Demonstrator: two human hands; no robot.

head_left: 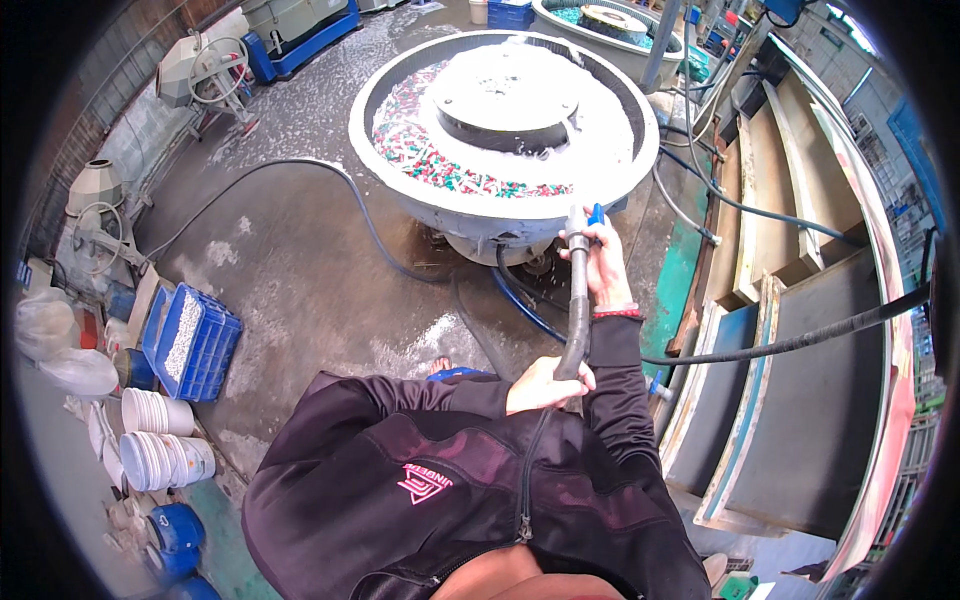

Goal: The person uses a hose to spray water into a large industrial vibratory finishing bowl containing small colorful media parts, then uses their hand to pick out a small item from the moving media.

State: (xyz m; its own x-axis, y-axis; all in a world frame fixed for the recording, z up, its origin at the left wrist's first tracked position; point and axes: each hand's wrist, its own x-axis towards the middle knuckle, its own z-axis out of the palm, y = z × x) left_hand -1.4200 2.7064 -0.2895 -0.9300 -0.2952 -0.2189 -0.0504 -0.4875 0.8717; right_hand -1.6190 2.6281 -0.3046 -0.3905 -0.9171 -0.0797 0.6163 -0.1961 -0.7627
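Note:
My right hand [606,268] is closed round the front end of a grey hose, by a valve [577,228] with a blue lever [597,215]. Lower down and close to my body, my left hand [548,385] grips the same hose [578,318]. The hose's front end points at the near rim of a large round tub [368,150]. Inside the tub, small red, green and white pieces [440,165] lie under and beside white foam [600,125]. A round raised hub [505,95], topped with foam, stands in its middle.
Another hose [365,205] crosses the wet floor on the left. A blue crate [215,345] with white pieces and stacked white buckets [165,460] stand at left. Long shallow troughs [790,370] line the right side, with a black hose [800,335] stretched across. A second tub [640,65] stands behind.

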